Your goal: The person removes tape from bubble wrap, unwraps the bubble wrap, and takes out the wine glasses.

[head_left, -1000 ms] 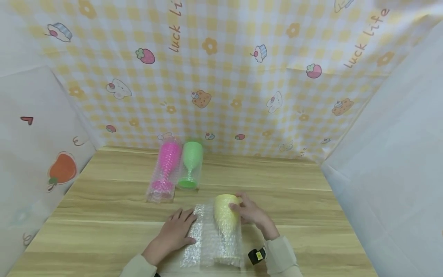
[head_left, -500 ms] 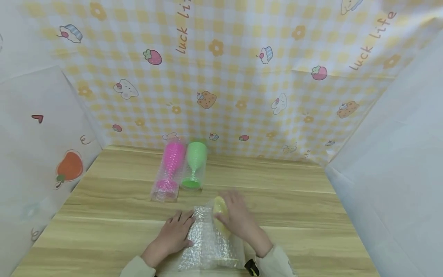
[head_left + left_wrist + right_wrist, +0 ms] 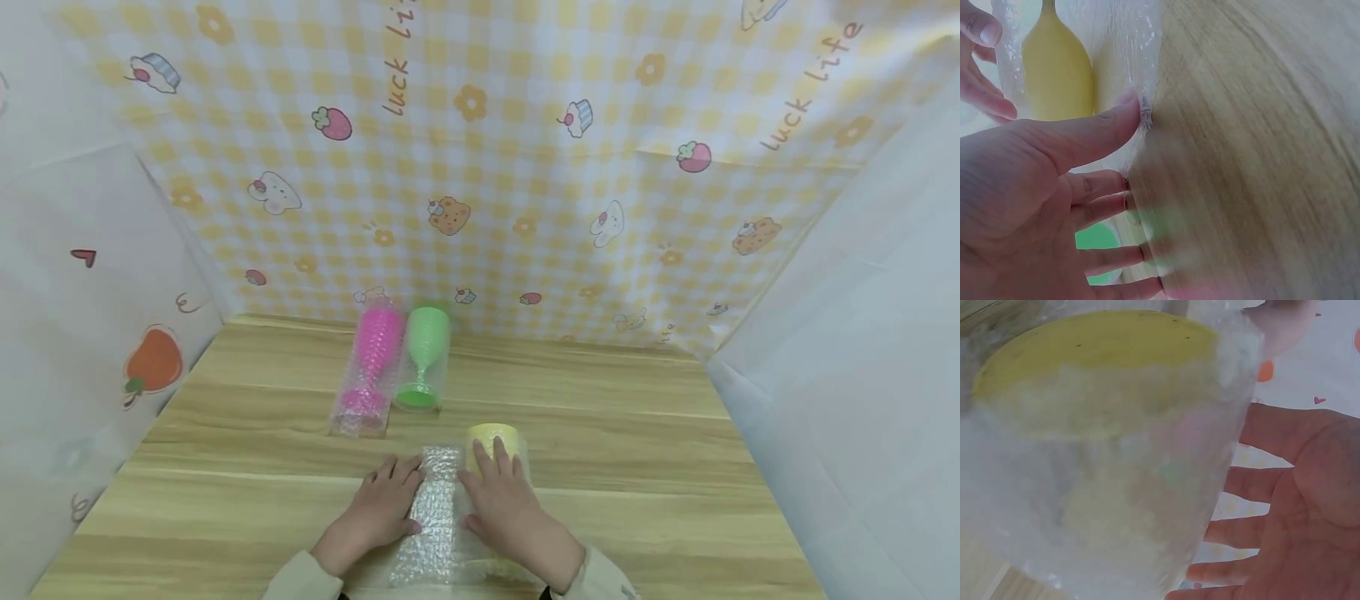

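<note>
A yellow plastic goblet [image 3: 491,432] lies on its side with its bowl away from me, covered by bubble wrap [image 3: 435,517]. In the right wrist view its round yellow foot [image 3: 1110,340] shows through the cloudy wrap. My right hand [image 3: 510,508] rests on top of the goblet with fingers spread, hiding much of the bowl and stem. To the left, my left hand [image 3: 378,510] lies with fingers extended, thumb and fingertips touching the wrap's left edge. The left wrist view shows the goblet's yellow bowl [image 3: 1057,69] beyond that thumb.
A pink goblet [image 3: 377,342] and a green goblet [image 3: 426,337], both in bubble wrap, lie side by side near the table's back edge. Behind the wooden table [image 3: 615,417] hangs a yellow checked cloth [image 3: 510,183]; white sheets stand at both sides.
My right hand has let go of the goblet's rim, swept left over it and come down on top of the wrapped goblet. The left hand keeps its place at the wrap's edge.
</note>
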`<state>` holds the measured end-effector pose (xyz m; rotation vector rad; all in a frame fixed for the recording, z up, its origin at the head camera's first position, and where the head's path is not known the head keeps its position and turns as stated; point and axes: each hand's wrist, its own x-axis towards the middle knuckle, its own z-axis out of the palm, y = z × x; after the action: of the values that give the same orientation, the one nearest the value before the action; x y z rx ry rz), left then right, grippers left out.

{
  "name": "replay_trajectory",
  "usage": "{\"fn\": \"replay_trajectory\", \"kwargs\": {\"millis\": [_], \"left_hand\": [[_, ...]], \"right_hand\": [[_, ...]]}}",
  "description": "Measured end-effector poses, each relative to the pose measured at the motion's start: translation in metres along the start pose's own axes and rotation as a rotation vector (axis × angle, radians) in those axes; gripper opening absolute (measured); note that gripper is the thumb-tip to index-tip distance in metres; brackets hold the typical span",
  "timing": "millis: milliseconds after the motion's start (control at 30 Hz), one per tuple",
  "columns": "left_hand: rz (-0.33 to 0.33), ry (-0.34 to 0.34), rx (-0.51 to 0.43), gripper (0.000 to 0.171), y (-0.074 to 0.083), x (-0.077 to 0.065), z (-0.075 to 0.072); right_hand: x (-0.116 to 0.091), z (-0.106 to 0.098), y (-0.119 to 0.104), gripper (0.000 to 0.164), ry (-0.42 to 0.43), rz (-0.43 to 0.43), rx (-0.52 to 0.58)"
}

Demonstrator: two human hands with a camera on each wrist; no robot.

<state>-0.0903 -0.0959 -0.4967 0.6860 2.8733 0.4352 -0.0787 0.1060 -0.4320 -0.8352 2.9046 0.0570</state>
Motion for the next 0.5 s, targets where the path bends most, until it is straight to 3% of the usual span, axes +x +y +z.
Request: {"fn": "replay_trajectory", "kwargs": {"millis": [200, 400, 500], "left_hand": [[0.006, -0.001, -0.004, 0.076, -0.001, 0.000, 0.002], [-0.002, -0.014, -0.006, 0.076, -0.001, 0.001, 0.002], [-0.010, -0.024, -0.009, 0.076, 0.000, 0.001, 0.002]], "right_hand": [[-0.007, 0.007, 0.017, 0.064, 0.046, 0.022, 0.061], [-0.023, 0.014, 0.039, 0.072, 0.124, 0.023, 0.055], [-0.034, 0.016, 0.051, 0.072, 0.143, 0.054, 0.161]]}}
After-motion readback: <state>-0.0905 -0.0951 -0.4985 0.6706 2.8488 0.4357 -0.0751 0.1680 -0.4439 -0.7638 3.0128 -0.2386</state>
